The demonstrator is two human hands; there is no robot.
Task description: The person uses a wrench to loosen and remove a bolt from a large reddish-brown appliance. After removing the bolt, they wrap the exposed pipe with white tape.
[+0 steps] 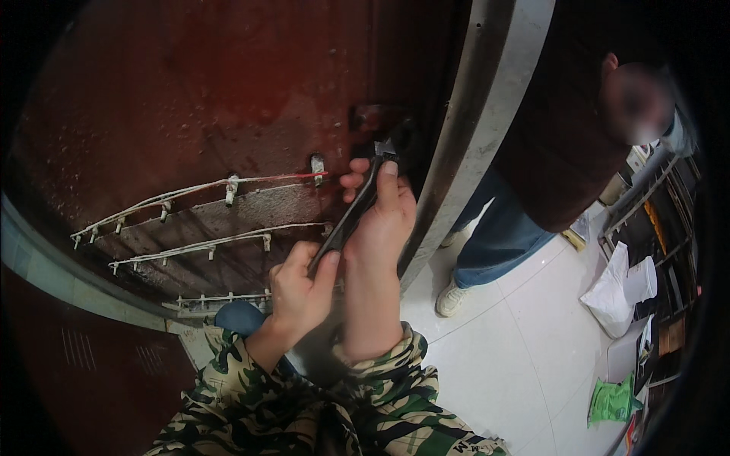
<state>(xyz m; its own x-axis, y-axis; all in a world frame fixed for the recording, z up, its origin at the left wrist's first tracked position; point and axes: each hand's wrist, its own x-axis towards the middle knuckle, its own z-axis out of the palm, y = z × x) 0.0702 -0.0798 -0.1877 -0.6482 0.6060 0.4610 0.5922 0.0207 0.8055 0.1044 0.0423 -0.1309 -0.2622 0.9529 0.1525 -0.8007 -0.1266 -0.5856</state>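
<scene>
Both my hands are closed on one long dark hand tool [351, 219] that slants up to the right. Its short grey metal head [384, 147] has a notched outline; I cannot make out its exact kind. My left hand [298, 292] holds the lower end of the handle. Higher up, my right hand [384, 220] grips it close to the head, thumb along the shaft. Behind the tool stands a dark red metal panel [220, 83]. Rows of pale pegs [232, 190] jut from it, with white wires [163, 199] strung along them and a red wire [285, 178] on the top row.
A grey metal post [475, 114] rises right of my hands. Beyond it a person in jeans [498, 247] stands on the white tiled floor [487, 357]. At the far right are a white bag [608, 292], a green package [610, 400] and a rack [654, 213].
</scene>
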